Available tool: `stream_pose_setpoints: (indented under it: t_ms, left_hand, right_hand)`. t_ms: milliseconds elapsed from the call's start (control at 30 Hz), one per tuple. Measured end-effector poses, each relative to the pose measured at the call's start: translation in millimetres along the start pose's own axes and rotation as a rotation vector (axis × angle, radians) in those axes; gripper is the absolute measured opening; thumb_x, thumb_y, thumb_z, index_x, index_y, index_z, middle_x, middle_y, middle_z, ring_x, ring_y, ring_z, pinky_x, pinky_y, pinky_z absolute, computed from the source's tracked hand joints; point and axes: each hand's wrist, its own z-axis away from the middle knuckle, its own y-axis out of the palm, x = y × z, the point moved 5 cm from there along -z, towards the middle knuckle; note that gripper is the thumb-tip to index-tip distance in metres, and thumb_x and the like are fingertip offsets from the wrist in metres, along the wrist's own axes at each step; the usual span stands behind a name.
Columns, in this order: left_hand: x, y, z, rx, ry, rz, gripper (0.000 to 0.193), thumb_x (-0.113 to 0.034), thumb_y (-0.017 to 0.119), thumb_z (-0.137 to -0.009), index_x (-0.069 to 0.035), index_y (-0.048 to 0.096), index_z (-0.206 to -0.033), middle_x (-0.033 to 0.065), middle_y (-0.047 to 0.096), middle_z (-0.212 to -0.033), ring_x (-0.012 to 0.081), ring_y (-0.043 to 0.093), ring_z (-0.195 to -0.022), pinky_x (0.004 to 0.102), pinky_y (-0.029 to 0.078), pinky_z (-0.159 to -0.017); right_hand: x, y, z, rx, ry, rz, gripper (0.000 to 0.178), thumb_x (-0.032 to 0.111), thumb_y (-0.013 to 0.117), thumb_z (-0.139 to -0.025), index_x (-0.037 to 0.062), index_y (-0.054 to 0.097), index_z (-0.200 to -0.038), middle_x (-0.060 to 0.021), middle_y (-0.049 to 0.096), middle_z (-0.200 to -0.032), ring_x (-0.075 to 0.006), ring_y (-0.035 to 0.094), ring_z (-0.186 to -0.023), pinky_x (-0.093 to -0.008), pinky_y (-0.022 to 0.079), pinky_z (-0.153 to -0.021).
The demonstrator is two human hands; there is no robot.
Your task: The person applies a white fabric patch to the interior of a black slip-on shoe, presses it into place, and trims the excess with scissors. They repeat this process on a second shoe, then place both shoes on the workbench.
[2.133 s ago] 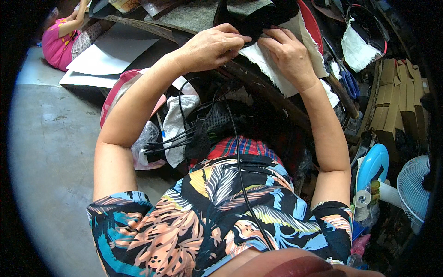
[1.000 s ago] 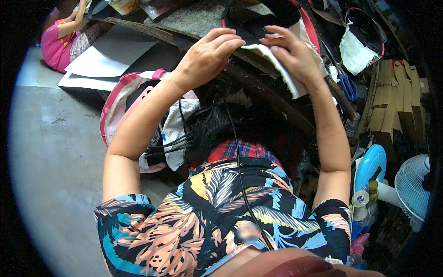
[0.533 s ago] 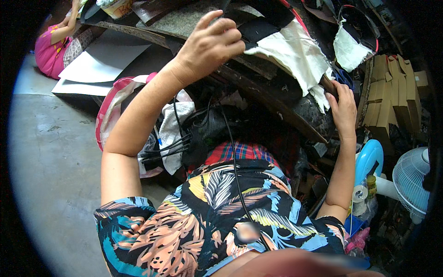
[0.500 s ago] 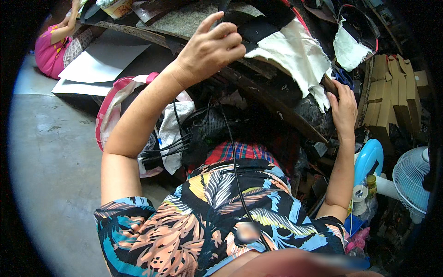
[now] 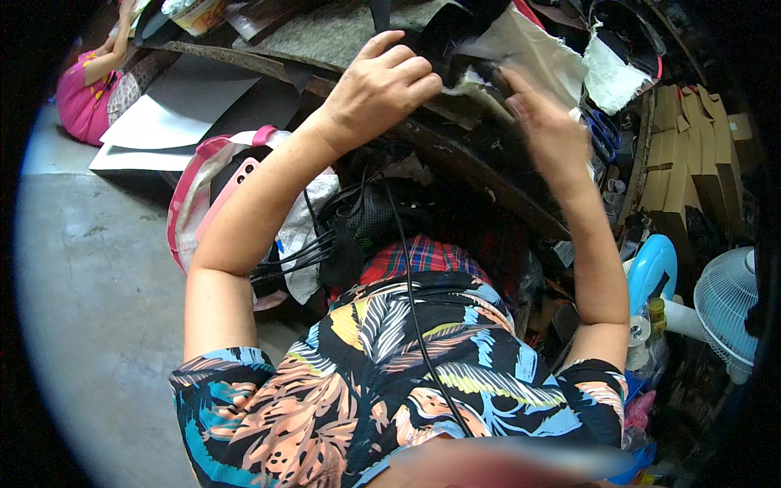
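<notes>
My left hand is at the workbench's front edge with its fingers curled. They close at the border of a piece of black material, and what lies inside the grip is hidden. Close by on the right, my right hand is smeared by motion. Its fingers point toward the black material, beside a small dark and whitish patch I cannot make out. Behind this hand spreads a cream-white cloth with a ragged edge. Another torn white cloth piece hangs farther right.
A cluttered wooden bench runs across the top. Below my left forearm sits a pink-and-white bag with a pink phone. At right are folded cardboard boxes, a fan and a blue round object. Someone in pink sits far left.
My right hand has left the right end of the white cloth and swung up and left, close to my left hand. The cloth has shifted. My left hand has moved slightly right.
</notes>
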Motion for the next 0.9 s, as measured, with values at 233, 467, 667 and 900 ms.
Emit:
stream_pose_setpoints:
  t_ms: [233, 467, 667, 900]
  left_hand:
    - [2, -1, 9, 0.032, 0.022, -0.035, 0.017, -0.012, 0.063, -0.075, -0.012, 0.066, -0.092, 0.0004, 0.062, -0.096, 0.019, 0.062, -0.092, 0.0411, 0.047, -0.103]
    - [5, 4, 6, -0.02, 0.022, -0.01, 0.014, -0.011, 0.063, -0.074, -0.01, 0.067, -0.088, 0.0018, 0.063, -0.089, 0.02, 0.062, -0.088, 0.0409, 0.048, -0.1]
    - [2, 4, 8, -0.045, 0.004, -0.034, 0.006, -0.009, 0.066, -0.072, -0.011, 0.066, -0.077, 0.0011, 0.059, -0.079, 0.0193, 0.061, -0.084, 0.0388, 0.049, -0.099]
    - [4, 8, 8, -0.027, 0.002, -0.065, 0.006, -0.009, 0.066, -0.073, -0.011, 0.067, -0.078, 0.0018, 0.062, -0.083, 0.0194, 0.063, -0.087, 0.0381, 0.049, -0.098]
  right_hand:
    - [-18, -39, -1, -0.204, 0.01, -0.388, 0.034, 0.027, 0.058, -0.103, 0.0207, 0.065, -0.136, -0.0067, 0.075, -0.112, -0.0119, 0.071, -0.088, -0.0286, 0.057, -0.072]
    - [6, 2, -1, -0.06, 0.028, -0.22, 0.038, 0.028, 0.06, -0.1, 0.0246, 0.061, -0.137, -0.0157, 0.073, -0.098, -0.0322, 0.071, -0.083, -0.038, 0.058, -0.074]
    - [-14, -35, 10, -0.149, 0.109, -0.775, 0.036, 0.018, 0.062, -0.101, 0.0182, 0.064, -0.136, -0.0034, 0.076, -0.101, -0.0089, 0.065, -0.074, -0.0248, 0.053, -0.068]
    - [16, -1, 8, 0.032, 0.033, -0.254, 0.038, 0.029, 0.065, -0.096, 0.025, 0.065, -0.133, -0.0141, 0.07, -0.092, -0.0331, 0.067, -0.075, -0.0373, 0.055, -0.069]
